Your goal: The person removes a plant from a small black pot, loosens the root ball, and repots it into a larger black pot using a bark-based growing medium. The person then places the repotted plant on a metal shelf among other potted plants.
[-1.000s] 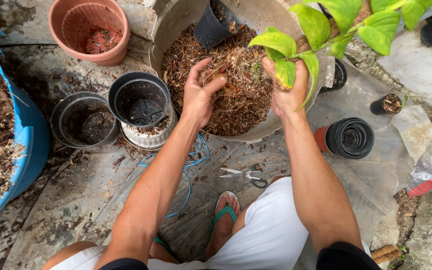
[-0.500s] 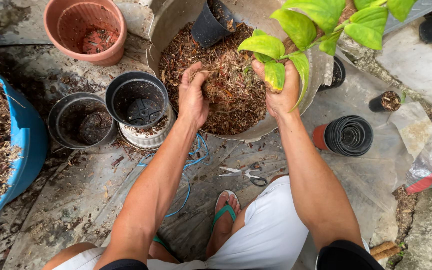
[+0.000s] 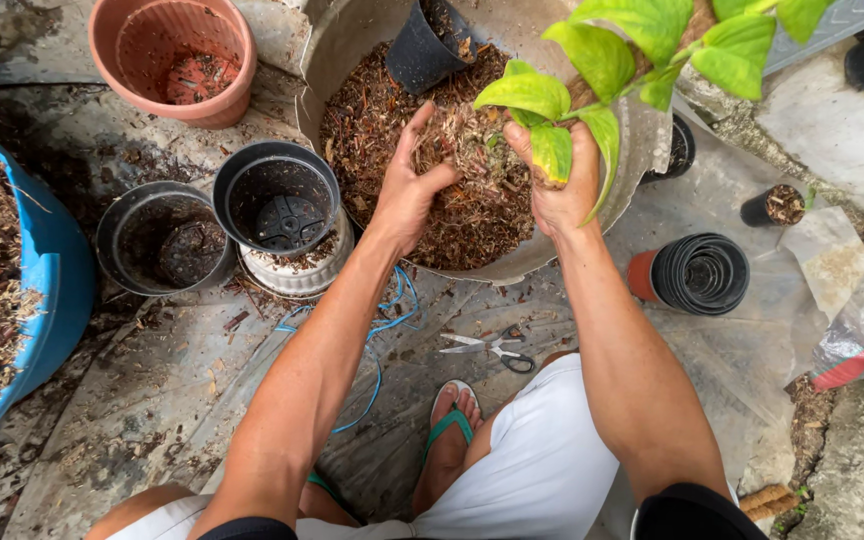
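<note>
Both hands have risen from the mix, the left hand point(image 3: 414, 190) and right hand point(image 3: 560, 185) now cupped around the plant's point(image 3: 592, 70) fibrous root ball point(image 3: 472, 150) above the basin point(image 3: 352, 50); firm, even pressure would best keep it intact.

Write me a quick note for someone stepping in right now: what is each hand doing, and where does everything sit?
Left hand: cupped under a clump of brown mulch, lifted above the big basin.
Right hand: pressing the same clump from the other side, with the leafy green plant at its fingers.
Nearby: empty black pot stacked in a white one, second dark pot, terracotta pot, scissors on the ground.
Done: clump gathered. Left: the plant sits in no pot yet.
</note>
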